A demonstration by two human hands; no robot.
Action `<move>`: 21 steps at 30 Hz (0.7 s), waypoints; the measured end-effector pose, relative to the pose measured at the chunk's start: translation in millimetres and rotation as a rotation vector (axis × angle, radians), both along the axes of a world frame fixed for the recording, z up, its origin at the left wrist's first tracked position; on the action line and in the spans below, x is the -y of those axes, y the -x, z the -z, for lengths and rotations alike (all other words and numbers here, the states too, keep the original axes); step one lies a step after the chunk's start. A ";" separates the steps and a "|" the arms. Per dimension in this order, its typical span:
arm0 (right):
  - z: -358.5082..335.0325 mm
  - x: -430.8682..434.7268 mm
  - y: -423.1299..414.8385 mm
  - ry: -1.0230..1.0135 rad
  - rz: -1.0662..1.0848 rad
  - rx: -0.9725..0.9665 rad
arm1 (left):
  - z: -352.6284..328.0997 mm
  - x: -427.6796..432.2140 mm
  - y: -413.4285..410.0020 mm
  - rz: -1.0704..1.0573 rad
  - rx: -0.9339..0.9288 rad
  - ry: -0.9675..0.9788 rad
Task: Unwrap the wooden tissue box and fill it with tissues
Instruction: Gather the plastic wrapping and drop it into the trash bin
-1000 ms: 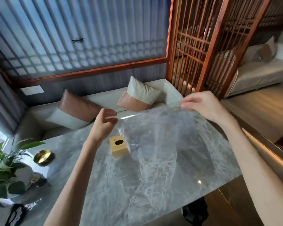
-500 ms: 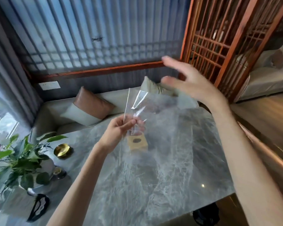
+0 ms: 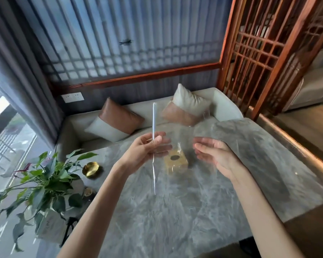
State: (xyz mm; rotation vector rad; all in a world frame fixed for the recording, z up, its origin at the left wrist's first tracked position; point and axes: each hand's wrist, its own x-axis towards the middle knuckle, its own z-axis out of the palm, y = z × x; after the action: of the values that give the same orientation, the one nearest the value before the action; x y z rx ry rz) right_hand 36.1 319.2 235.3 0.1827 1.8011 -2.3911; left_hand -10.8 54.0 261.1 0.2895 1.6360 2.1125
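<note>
1. I see the wooden tissue box (image 3: 176, 161), a small pale cube, sitting upright with its round opening on top.
2. The clear plastic wrap (image 3: 185, 135) is off the box, held up in front of it, its folded edge vertical.

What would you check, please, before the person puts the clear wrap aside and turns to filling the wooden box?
1. Wrap off the box: ok. The clear plastic wrap is held up in the air, and the wooden tissue box stands on the marble table.
2. Grip on the wrap: ok. The left hand pinches its folded edge.
3. Right hand free: ok. The right hand is open, palm up, holding nothing.
4. Box upright, round opening on top: ok.
5. Tissues within reach: not ok. None show on the table.
6. Box empty inside: cannot tell; the hole is dark.
</note>
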 end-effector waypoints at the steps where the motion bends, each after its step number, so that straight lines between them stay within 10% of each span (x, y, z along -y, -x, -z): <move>1: 2.6 -5.8 -4.4 0.012 0.041 0.010 | 2.7 -1.5 1.1 0.035 0.005 0.044; 15: -0.4 -181.3 -154.3 -0.043 0.323 0.016 | 35.6 -194.0 -25.2 0.277 -0.081 0.089; 21: -2.1 -246.0 -210.7 -0.403 0.564 -0.028 | 35.0 -282.8 -53.0 0.467 -0.180 0.076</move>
State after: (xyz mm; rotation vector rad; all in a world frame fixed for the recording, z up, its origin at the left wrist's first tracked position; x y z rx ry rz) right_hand 246.8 565.3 237.4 0.7998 2.4969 -2.3031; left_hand 42.2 336.8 226.1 0.7743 1.5548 1.7071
